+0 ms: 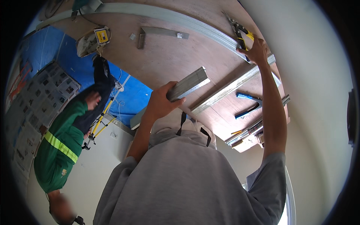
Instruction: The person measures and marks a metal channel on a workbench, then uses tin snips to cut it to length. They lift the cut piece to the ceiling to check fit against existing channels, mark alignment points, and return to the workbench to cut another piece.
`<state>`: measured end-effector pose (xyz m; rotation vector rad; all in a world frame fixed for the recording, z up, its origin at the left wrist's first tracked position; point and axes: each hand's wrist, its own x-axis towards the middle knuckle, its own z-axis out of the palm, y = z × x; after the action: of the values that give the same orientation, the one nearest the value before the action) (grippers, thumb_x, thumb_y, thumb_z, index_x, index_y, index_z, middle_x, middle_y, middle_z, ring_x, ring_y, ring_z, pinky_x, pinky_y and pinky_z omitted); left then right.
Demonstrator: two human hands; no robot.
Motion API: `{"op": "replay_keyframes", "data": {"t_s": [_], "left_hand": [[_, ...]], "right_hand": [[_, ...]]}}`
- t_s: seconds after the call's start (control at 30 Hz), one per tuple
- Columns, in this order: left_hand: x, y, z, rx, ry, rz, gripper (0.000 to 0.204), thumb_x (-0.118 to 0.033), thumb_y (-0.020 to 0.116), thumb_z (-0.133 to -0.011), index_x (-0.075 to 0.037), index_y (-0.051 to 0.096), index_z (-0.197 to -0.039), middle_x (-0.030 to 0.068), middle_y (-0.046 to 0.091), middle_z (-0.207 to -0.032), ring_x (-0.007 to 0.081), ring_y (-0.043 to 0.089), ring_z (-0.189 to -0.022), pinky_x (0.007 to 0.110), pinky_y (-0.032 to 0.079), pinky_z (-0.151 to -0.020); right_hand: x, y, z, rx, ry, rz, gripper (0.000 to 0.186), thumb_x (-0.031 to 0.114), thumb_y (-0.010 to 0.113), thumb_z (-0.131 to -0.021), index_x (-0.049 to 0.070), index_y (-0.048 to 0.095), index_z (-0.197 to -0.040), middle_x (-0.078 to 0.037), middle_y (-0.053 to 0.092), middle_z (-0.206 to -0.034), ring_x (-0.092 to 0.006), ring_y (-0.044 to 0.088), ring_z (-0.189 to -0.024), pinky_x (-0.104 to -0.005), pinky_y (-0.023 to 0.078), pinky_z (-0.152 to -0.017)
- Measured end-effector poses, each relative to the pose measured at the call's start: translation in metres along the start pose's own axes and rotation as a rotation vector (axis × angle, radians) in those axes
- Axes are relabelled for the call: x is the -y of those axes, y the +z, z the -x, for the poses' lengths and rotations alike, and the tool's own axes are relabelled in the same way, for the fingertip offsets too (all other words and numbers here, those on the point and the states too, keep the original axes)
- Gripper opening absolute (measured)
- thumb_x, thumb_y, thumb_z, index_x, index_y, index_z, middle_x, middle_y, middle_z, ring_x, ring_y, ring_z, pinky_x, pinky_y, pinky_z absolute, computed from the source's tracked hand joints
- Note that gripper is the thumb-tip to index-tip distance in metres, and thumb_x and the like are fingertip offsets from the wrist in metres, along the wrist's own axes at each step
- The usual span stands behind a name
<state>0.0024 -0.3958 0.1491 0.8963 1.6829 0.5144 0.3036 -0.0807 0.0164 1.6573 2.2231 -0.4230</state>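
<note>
My left hand (161, 101) is closed around a short piece of galvanised metal channel (189, 83), its free end pointing up and to the right. At the far right of the boarded surface, my right hand (258, 53) has its thumb and fingers around the handles of yellow-and-black tin snips (242, 33), whose jaws point away from me. Just below that hand runs a long metal channel (232, 87), lying diagonally. Another long metal track (165, 13) sweeps across the far side, one end near my right hand.
A blue-handled hammer (249, 103) lies at the right, near more metal lengths (251, 132). An angled metal piece (161, 32) lies farther off. At the left, a person in green (62, 138) stands by a blue sheet (80, 65), a bag (87, 44) and a yellow tripod (102, 122).
</note>
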Motion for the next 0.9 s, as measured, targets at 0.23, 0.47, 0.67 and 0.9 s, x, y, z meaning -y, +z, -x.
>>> {"op": "replay_keyframes", "data": {"t_s": [0.23,0.47,0.67,0.9], "left_hand": [[-0.040,0.001,0.013,0.044,0.302,-0.068,0.071,-0.015,0.085,-0.076,-0.010,0.060,-0.142,0.0148,0.065,-0.096,0.0291,0.065,-0.086,0.039,0.052,-0.079],[-0.122,0.011,0.047,0.031,0.780,-0.232,0.068,-0.005,0.083,-0.063,-0.011,0.063,-0.128,0.0115,0.058,-0.097,0.0336,0.059,-0.093,0.045,0.048,-0.086],[-0.176,0.015,0.077,-0.016,1.192,-0.458,0.034,-0.001,0.081,-0.066,-0.009,0.058,-0.090,0.0076,0.054,-0.090,0.0306,0.059,-0.091,0.048,0.049,-0.091],[-0.244,0.052,0.122,0.162,1.710,-0.728,0.024,-0.005,0.083,-0.077,-0.005,0.059,-0.080,0.0068,0.058,-0.086,0.0274,0.061,-0.085,0.050,0.053,-0.098]], "right_hand": [[-0.011,-0.019,0.035,-0.154,-0.054,-0.160,0.104,0.050,0.088,-0.067,-0.012,0.048,-0.140,-0.032,0.054,-0.137,-0.0428,0.060,-0.122,-0.0476,0.049,-0.107],[0.006,-0.036,0.302,0.189,-0.113,-1.561,0.080,0.036,0.070,-0.079,-0.004,0.046,-0.144,-0.016,0.063,-0.120,-0.0258,0.059,-0.119,-0.0423,0.044,-0.108],[0.073,-0.061,0.503,0.084,0.242,-2.057,0.089,0.013,0.068,-0.073,-0.002,0.032,-0.154,-0.019,0.049,-0.146,-0.0336,0.044,-0.144,-0.0505,0.029,-0.124],[0.059,-0.055,0.599,-0.272,0.192,-1.816,0.072,0.015,0.074,-0.067,0.001,0.053,-0.134,-0.012,0.057,-0.128,-0.0252,0.051,-0.126,-0.0398,0.034,-0.114]]}}
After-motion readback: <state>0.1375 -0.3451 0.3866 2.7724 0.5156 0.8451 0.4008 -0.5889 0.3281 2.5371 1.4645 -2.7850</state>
